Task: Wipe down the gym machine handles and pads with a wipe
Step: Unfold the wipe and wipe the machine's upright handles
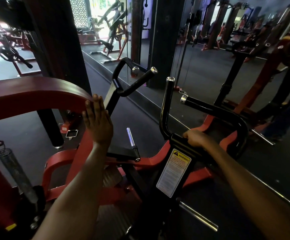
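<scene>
A yellow-headed sticker (173, 172) reads "WARNING" on the black handle frame (210, 115), gripped by the right hand (195, 137); the left hand (97, 122) presses flat-fingered against the red curved bar (37, 94).

Bare forearms (82, 170), no sleeves, no gloves

floor (127, 116): dark rubber | wall mirror (210, 63) | bright window (97, 7)

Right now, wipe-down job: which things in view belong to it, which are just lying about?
Job:
left hand, flat on red frame arm
right hand, gripping black handle bar
far black handles
No wipe visible.

Lying about:
coil spring
warning label
chrome peg
</scene>
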The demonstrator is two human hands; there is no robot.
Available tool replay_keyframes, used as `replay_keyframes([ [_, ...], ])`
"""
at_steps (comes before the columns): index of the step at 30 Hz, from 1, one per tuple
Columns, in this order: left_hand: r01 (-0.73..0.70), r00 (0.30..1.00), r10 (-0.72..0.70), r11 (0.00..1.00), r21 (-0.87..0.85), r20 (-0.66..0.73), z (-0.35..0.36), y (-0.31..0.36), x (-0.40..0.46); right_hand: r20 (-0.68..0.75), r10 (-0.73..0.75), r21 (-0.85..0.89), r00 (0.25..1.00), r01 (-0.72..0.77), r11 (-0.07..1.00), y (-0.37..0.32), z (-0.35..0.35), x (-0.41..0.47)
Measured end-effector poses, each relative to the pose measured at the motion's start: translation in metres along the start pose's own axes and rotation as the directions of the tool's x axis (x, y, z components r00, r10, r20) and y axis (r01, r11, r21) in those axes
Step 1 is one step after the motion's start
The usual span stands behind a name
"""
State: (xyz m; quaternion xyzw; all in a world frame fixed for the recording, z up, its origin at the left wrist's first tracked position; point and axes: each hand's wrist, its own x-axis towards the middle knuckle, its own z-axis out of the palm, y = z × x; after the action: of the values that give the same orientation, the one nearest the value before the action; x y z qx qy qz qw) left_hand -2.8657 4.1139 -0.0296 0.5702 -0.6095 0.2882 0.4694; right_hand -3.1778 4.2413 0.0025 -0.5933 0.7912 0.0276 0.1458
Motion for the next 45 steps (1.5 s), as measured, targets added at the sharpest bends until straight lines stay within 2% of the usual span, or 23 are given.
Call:
replay_keyframes([
  [2,-0.007,1.000,0.007,1.000,0.012,-0.011,0.002,0.000,0.000,0.045,0.077,-0.149,0.996,-0.069,0.986,0.025,0.004,-0.015],
  [4,-0.012,0.999,0.013,0.999,0.036,-0.030,0.003,0.001,0.000,0.038,0.156,-0.183,0.987,-0.147,0.972,0.042,0.004,-0.030],
  [5,-0.012,0.999,0.014,0.999,0.042,-0.044,0.004,0.001,0.000,-0.003,0.176,-0.110,0.984,-0.175,0.978,0.042,0.001,-0.032],
  [7,-0.020,0.998,0.022,0.999,0.032,-0.063,0.003,0.001,0.001,-0.201,0.175,0.133,0.964,-0.150,0.980,0.024,-0.003,-0.026],
  [9,-0.031,0.997,0.034,0.999,0.043,-0.065,0.001,0.002,0.001,-0.396,0.078,0.243,0.915,0.023,0.970,-0.010,-0.003,-0.014],
  [12,-0.035,0.998,0.038,0.999,0.038,-0.059,-0.004,0.003,0.001,-0.481,-0.172,0.183,0.860,0.290,0.939,-0.055,0.016,-0.010],
  [14,-0.033,0.998,0.035,0.999,0.032,-0.059,-0.005,0.004,0.001,-0.541,-0.259,0.080,0.800,0.355,0.931,-0.056,0.032,-0.014],
  [17,-0.023,0.999,0.024,1.000,0.004,-0.035,-0.008,0.004,0.001,-0.602,-0.436,-0.172,0.669,0.424,0.889,-0.031,0.050,-0.027],
  [20,-0.037,0.999,0.037,0.999,0.016,-0.020,-0.010,0.004,0.002,-0.582,-0.513,-0.317,0.630,0.406,0.857,-0.007,0.062,-0.040],
  [23,-0.042,0.999,0.042,0.999,0.028,-0.002,-0.011,0.004,0.004,-0.619,-0.463,-0.312,0.634,0.343,0.886,0.015,0.074,-0.060],
  [27,-0.006,0.998,0.006,1.000,-0.001,0.061,-0.015,0.006,0.003,-0.751,-0.178,-0.099,0.635,0.157,0.983,0.039,0.081,-0.095],
  [29,0.012,0.997,-0.011,1.000,-0.017,0.081,-0.017,0.007,0.003,-0.743,-0.050,-0.007,0.667,0.067,0.998,0.034,0.085,-0.100],
  [32,0.007,0.996,-0.006,1.000,-0.014,0.093,-0.020,0.007,0.004,-0.722,0.051,0.111,0.690,0.042,0.993,0.015,0.087,-0.094],
  [34,0.001,0.994,0.000,1.000,-0.009,0.111,-0.021,0.006,0.004,-0.701,0.023,0.100,0.713,0.067,0.993,-0.001,0.084,-0.081],
  [38,-0.009,0.991,0.009,1.000,0.003,0.136,-0.022,0.007,0.003,-0.630,-0.144,-0.019,0.763,0.170,0.985,-0.037,0.060,-0.047],
  [41,-0.008,0.987,0.007,1.000,0.003,0.160,-0.022,0.004,0.004,-0.577,-0.191,-0.006,0.794,0.230,0.973,-0.044,0.050,-0.035],
  [43,-0.022,0.985,0.020,1.000,0.009,0.174,-0.021,0.003,0.003,-0.605,-0.223,0.006,0.765,0.284,0.959,-0.033,0.052,-0.043],
  [45,-0.019,0.982,0.018,1.000,0.006,0.186,-0.020,0.003,0.002,-0.664,-0.254,-0.035,0.703,0.310,0.950,-0.014,0.063,-0.057],
])
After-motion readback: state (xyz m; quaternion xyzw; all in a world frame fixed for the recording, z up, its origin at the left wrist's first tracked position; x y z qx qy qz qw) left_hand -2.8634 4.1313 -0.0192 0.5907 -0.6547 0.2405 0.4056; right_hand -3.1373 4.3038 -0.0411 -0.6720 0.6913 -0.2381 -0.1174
